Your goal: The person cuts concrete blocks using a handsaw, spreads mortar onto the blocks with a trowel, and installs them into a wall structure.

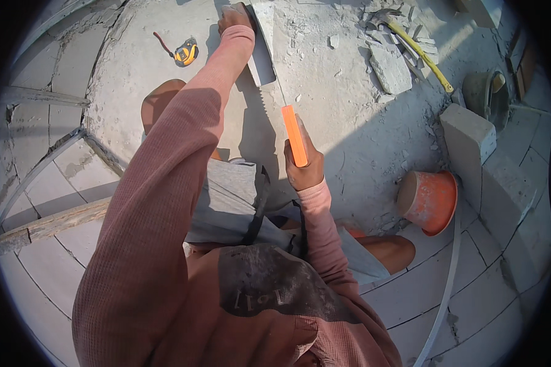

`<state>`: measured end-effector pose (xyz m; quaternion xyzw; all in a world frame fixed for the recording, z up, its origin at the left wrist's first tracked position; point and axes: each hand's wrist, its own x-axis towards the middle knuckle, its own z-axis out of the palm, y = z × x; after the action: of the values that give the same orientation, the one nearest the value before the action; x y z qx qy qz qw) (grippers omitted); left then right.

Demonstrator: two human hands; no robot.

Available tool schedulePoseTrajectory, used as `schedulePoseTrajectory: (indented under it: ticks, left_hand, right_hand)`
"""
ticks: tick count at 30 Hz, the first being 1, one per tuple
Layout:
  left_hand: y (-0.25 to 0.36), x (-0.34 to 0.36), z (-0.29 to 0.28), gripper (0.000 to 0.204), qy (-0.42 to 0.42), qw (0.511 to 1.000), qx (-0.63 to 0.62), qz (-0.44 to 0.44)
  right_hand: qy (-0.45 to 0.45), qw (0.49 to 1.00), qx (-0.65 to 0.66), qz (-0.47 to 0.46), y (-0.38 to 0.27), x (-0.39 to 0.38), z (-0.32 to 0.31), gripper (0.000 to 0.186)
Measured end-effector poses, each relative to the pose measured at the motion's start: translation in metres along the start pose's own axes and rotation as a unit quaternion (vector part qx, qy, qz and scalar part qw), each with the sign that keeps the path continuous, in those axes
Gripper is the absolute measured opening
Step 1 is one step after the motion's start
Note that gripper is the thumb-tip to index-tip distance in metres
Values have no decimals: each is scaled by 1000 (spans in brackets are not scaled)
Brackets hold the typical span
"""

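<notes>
The orange handle [295, 136] hides part of the right hand [307, 170] (its palm); a pale strip [448, 287] runs off below.

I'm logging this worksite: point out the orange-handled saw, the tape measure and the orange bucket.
Orange-handled saw [295, 136]: head view, on the handle.
Tape measure [186, 52]: head view, on the case.
Orange bucket [417, 194]: head view, on the outer wall.

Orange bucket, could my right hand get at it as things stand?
Likely yes, if freed first: your right hand is wrapped around the orange handle, but nothing appears to block the way to the orange bucket near your right knee.
</notes>
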<state>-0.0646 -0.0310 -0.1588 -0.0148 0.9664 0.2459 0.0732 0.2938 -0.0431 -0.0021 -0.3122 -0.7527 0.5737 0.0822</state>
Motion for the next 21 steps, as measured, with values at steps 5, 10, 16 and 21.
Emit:
schedulePoseTrajectory:
  ticks: [5,10,16,21]
  left_hand:
    - [30,-24,-14,45,23,997,-61,-37]
    - [41,-26,-16,44,17,997,-66,-35]
    - [24,-35,-14,43,10,998,-51,-45]
    - [39,-24,-20,44,22,996,-72,-38]
  right_hand:
    - [5,991,-129,18,2,-136,-40,58]
    - [5,998,-55,33,21,-37,-25,57]
    - [-8,997,-16,74,5,-50,-21,58]
    - [-22,987,-156,25,0,-117,-47,55]
